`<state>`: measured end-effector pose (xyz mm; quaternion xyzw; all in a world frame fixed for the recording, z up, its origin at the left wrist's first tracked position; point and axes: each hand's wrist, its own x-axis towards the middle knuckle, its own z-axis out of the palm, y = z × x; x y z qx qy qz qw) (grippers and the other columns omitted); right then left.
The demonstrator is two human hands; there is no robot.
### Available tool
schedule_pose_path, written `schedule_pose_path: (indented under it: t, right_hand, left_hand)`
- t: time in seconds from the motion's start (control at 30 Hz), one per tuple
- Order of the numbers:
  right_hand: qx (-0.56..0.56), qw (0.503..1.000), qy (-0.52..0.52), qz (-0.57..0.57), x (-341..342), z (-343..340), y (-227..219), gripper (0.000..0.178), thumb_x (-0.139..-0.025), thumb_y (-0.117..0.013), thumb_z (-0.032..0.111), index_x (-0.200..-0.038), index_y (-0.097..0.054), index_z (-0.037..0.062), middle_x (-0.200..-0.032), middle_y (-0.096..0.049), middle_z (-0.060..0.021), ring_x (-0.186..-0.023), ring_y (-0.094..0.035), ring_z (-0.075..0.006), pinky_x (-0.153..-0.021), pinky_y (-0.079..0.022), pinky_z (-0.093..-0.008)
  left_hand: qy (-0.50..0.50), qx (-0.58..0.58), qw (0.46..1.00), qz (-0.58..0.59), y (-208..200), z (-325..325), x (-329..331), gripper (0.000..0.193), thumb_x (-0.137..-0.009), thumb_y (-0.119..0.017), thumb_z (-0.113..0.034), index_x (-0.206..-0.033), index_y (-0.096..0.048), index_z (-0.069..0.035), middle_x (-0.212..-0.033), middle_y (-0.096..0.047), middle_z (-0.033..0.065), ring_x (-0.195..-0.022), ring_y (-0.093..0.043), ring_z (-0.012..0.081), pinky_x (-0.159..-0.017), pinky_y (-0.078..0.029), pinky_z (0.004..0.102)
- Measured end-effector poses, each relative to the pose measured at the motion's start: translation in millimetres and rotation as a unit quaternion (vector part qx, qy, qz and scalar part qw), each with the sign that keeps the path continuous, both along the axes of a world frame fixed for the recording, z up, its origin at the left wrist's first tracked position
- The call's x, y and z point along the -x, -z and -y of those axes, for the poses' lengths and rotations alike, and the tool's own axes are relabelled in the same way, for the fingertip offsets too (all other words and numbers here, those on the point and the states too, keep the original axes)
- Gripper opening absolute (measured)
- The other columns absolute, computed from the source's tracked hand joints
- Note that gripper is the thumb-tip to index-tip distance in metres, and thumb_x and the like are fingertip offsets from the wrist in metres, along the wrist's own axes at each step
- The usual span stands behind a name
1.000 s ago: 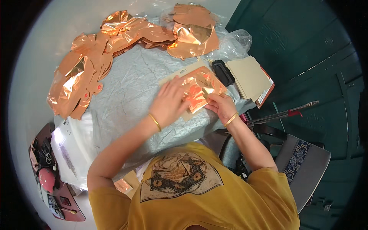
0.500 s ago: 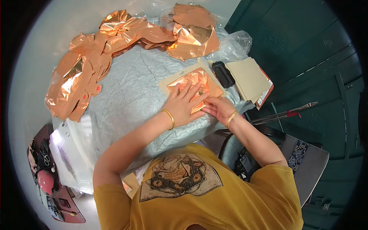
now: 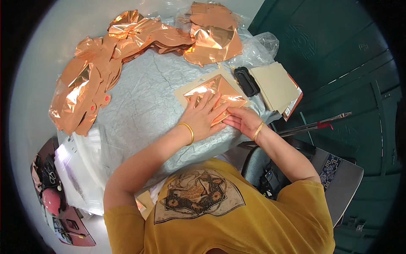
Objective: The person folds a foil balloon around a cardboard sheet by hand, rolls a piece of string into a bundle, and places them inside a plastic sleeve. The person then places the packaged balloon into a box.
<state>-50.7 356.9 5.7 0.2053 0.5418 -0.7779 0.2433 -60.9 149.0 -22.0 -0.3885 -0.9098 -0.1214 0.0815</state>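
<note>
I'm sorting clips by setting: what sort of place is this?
Probably a home room or small workshop: copper-coloured foil shapes lie heaped on a sheet-covered table, with stacked tan cards at its right.

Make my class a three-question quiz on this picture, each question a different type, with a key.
1. Choose: What does the left hand rest on?
a) the plastic bag
b) the copper-coloured foil
c) the shirt

2. True or false: The black oblong object lies between the foil and the stack of cards.

3. Fill in: The card showing under the foil is ____ in colour.

Key: 1 b; 2 true; 3 tan.
</note>
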Motion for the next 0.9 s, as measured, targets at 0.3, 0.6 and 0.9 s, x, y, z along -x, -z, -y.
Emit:
schedule_pose_path:
  t: [0.3,0.6,0.9]
  right_hand:
    - [-0.098,0.994,-0.047,-0.018,-3.6,-10.9,-22.1,0.038,-0.096,-0.062,0.019,-0.126,-0.053,-0.0019,-0.105,-0.069,-0.0142,-0.092,-0.071,-0.0226,-0.083,-0.060,-0.0346]
    - [-0.294,0.949,-0.002,-0.114,-0.9,-34.1,-5.4,0.053,-0.094,-0.063,0.024,-0.137,-0.041,0.0011,-0.097,-0.067,-0.0101,-0.071,-0.063,-0.0148,-0.063,-0.058,-0.0309]
    - [-0.244,0.965,0.027,-0.095,1.4,-45.8,-5.8,0.042,-0.094,-0.063,0.021,-0.131,-0.055,0.0048,-0.102,-0.066,-0.0026,-0.082,-0.062,-0.0127,-0.080,-0.053,-0.0256]
  left_hand:
    - [-0.002,0.012,1.000,0.021,-3.2,0.8,-0.8,0.067,-0.097,-0.040,-0.058,-0.155,-0.029,-0.025,-0.161,-0.024,0.0127,-0.149,-0.020,0.0346,-0.119,-0.010,0.0562]
    - [0.001,0.025,1.000,0.012,-3.2,0.5,0.3,0.068,-0.095,-0.046,-0.057,-0.154,-0.032,-0.026,-0.161,-0.023,0.0119,-0.149,-0.020,0.0350,-0.118,-0.014,0.0584]
    - [-0.002,0.016,0.999,0.030,-6.1,0.0,-2.1,0.071,-0.095,-0.047,-0.056,-0.157,-0.024,-0.028,-0.162,-0.022,0.0114,-0.149,-0.019,0.0343,-0.118,-0.012,0.0578]
